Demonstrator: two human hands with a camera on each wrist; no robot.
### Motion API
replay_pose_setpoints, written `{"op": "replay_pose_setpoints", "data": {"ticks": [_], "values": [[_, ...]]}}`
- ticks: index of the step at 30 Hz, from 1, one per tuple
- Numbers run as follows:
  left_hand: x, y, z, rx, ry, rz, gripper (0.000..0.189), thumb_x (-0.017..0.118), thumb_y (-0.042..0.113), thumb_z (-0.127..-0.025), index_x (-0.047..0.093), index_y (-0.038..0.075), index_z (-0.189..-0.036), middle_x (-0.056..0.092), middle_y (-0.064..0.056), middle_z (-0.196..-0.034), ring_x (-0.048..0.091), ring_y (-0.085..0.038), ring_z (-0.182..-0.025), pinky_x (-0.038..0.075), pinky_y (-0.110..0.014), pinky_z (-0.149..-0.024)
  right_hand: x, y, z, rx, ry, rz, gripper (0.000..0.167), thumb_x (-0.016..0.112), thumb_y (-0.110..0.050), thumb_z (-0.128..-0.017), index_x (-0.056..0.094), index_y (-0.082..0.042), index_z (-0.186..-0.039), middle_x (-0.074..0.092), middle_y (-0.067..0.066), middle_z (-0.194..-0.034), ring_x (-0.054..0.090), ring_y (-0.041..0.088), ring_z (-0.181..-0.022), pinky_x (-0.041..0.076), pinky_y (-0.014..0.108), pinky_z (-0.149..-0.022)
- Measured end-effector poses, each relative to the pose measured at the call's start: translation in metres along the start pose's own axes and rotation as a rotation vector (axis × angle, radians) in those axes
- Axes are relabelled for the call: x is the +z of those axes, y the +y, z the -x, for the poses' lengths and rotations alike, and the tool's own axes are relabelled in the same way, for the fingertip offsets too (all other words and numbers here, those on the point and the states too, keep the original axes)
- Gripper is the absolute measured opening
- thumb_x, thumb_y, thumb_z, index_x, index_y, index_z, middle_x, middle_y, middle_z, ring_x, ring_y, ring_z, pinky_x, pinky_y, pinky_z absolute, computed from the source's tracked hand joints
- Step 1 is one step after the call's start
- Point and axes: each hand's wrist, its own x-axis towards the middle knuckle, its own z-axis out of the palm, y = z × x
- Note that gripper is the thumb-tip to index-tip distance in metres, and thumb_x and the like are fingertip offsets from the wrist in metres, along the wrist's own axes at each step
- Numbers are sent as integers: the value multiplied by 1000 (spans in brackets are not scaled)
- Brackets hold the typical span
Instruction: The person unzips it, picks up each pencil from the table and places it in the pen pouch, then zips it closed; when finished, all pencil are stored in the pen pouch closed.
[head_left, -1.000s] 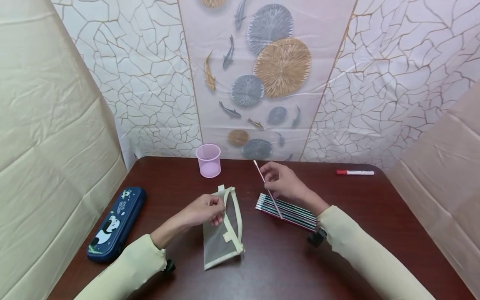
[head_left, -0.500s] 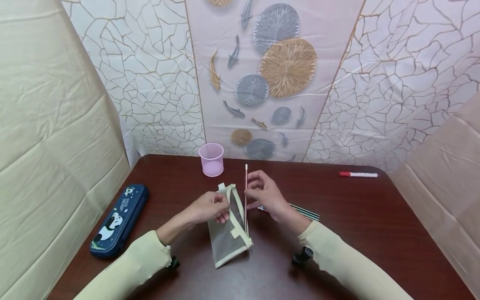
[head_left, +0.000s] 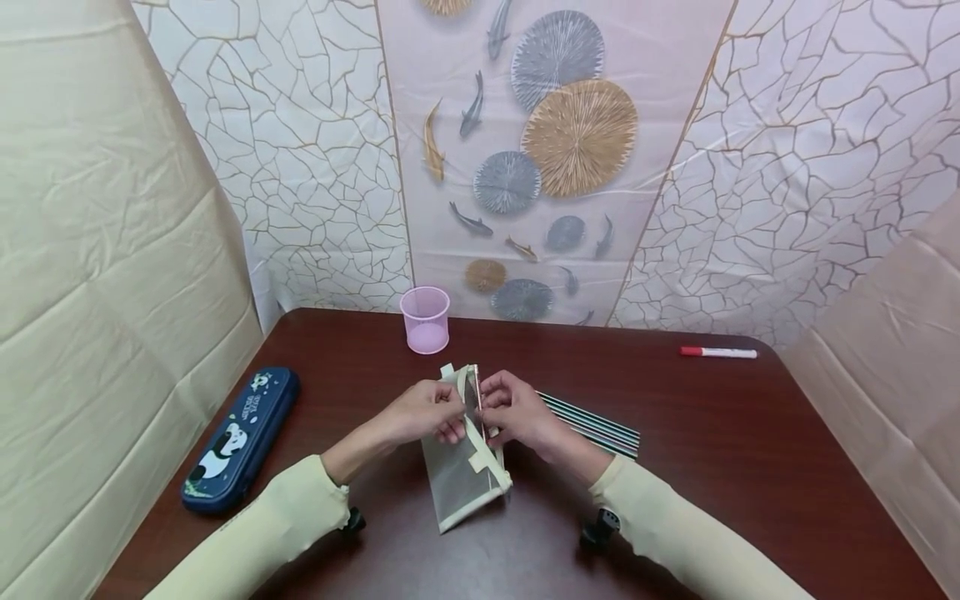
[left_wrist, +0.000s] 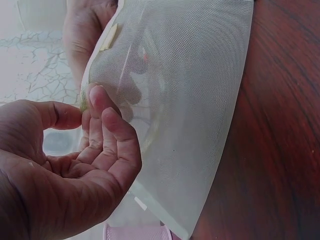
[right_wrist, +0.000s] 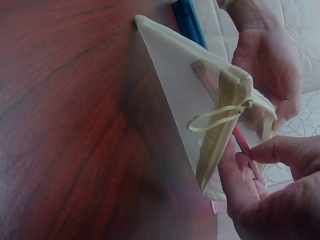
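A cream mesh zip pouch [head_left: 453,479] stands tilted at the table's middle, its zipped mouth spread. My left hand [head_left: 420,411] pinches the near edge of that mouth between thumb and fingers, as the left wrist view confirms. With thumb and fingertips my right hand [head_left: 521,412] holds a pinkish-red pencil [right_wrist: 242,142] at the opening. One end of the pencil shows through the mesh, inside the pouch, in the right wrist view. A zipper cord loop [right_wrist: 210,117] hangs by the pouch corner. Right of the pouch lies a row of green-and-black striped pencils [head_left: 596,425], partly hidden by my right hand.
A blue panda pencil case [head_left: 240,442] lies at the table's left. Behind the pouch stands a pink mesh cup [head_left: 426,321]. A red-capped marker [head_left: 717,352] rests at the back right. Patterned curtains hang behind the dark wooden table [head_left: 712,467].
My right hand has carried the pencil left from above the striped pencils, then lowered it into the pouch's mouth. The left hand keeps its pinch on the pouch edge.
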Motion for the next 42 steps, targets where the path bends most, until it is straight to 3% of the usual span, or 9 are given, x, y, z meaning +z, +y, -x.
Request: {"op": "replay_pose_setpoints", "data": {"ticks": [10,16,21,28,35,42], "values": [[5,1,-2,4,7,-9,17,57,12,-102,63,4,-88,73,-4,-72,68,-10,-62,54,-23,-60,4,6,-2,16,-24,45,40,59,5,-94,50,7,-133,68,15,-102,66,17,-79,62,35,-63],[6,1,-1,-4,2,-13,17,57,12,-101,63,4,-88,73,-3,-72,68,-10,-62,54,-24,-61,3,7,-1,3,-17,64,42,62,3,-94,49,8,-133,71,19,-104,69,15,-76,64,38,-62],[6,1,-1,-7,8,-15,16,59,13,-101,62,5,-87,73,-4,-72,68,-10,-62,54,-23,-60,-6,4,1,-14,-1,51,43,65,-1,-95,49,9,-133,70,23,-107,73,22,-79,65,41,-64],[6,0,0,20,19,-20,13,58,11,-98,62,3,-89,73,-4,-72,67,-10,-62,55,-25,-60,-34,1,5,-47,77,79,36,67,-4,-98,55,8,-129,69,24,-111,72,26,-83,66,43,-66],[5,-1,1,26,17,-13,13,57,11,-97,62,1,-90,73,-4,-72,67,-10,-62,55,-25,-61,-72,-2,8,-62,169,155,31,68,-11,-101,59,4,-126,68,24,-113,71,29,-89,65,54,-77],[5,-2,0,24,14,-8,14,57,12,-98,62,2,-90,73,-4,-72,68,-11,-63,55,-24,-61,-106,2,9,-58,217,222,33,67,-16,-103,59,3,-129,66,31,-123,74,29,-90,66,47,-78]]}}
